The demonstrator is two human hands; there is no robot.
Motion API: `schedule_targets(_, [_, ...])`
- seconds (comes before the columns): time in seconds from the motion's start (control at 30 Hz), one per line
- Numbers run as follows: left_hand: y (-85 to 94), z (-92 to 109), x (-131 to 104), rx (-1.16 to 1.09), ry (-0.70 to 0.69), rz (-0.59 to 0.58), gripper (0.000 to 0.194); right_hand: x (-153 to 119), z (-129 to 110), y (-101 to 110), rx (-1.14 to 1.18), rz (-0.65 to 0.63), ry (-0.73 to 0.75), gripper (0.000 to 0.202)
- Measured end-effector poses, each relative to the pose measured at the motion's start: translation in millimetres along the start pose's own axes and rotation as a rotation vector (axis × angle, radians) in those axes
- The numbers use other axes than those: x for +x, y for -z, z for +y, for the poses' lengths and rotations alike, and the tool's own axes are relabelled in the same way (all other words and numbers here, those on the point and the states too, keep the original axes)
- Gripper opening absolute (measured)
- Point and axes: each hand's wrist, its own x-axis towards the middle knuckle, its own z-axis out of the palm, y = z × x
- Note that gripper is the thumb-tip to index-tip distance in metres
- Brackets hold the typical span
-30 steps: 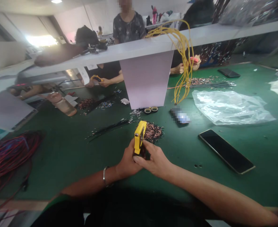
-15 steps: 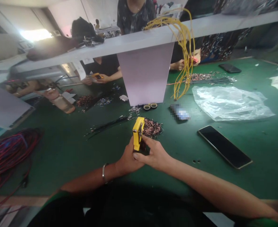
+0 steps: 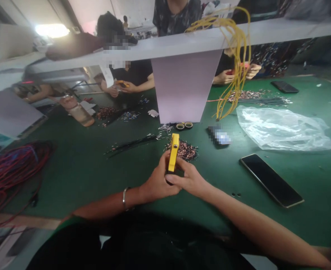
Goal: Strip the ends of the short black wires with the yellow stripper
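Upright in front of me is a yellow hand tool (image 3: pixel 173 152) with a dark lower part; its exact kind does not show. My left hand (image 3: pixel 160 180) is wrapped round its lower part from the left. My right hand (image 3: pixel 192 179) closes on it from the right, thumb across the base. Fingers hide most of the lower part, and I cannot make out any wire in it. Just behind the tool lies a pile of short black wires with copper ends (image 3: pixel 188 150). A bundle of longer black wires (image 3: pixel 137 144) lies to the left.
On the green table (image 3: pixel 98 180) lie a phone (image 3: pixel 272 180), a clear plastic bag (image 3: pixel 283 127), two tape rolls (image 3: pixel 184 125) and red cable coils (image 3: pixel 12 168). A white panel (image 3: pixel 183 86) stands under a shelf (image 3: pixel 143 49) draped with yellow cables (image 3: pixel 235 56). Co-workers' hands (image 3: pixel 130 87) work behind.
The view has shifted, so most of the scene sits further right. The yellow tool has turned, showing its narrow edge more squarely. Both hands keep their hold.
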Motion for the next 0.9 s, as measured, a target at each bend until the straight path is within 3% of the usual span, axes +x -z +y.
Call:
schedule_targets(0.1, [11.3,9,6,-0.112,-0.013,-0.09,0.103,5,-1,12,0.242,-0.005,-0.046,0.041])
schedule_targets(0.2, [27.7,15,13,-0.152,0.052,-0.128,0.093,11,-8,27,0.405,0.14,-0.096,0.024])
schedule_targets(0.37, [56.2,4,26,0.096,-0.003,0.025,0.042,13,-18,50,0.462,0.316,-0.156,0.015])
schedule_targets(0.47, [67.9,-14,33,0.333,0.067,0.06,0.02,4,-13,64,0.309,0.362,-0.126,0.013])
schedule_targets(0.6, [72.3,-37,45,0.499,0.14,-0.028,0.021,-16,4,78,-0.04,0.374,-0.181,0.017])
schedule_targets(0.77, [62.6,-48,64,0.589,0.096,-0.136,0.026,-34,21,80,-0.368,0.452,-0.232,0.024])
schedule_targets(0.9, [48.4,-47,74,0.662,0.06,-0.18,0.03,-39,28,75,-0.437,0.477,-0.211,0.027])
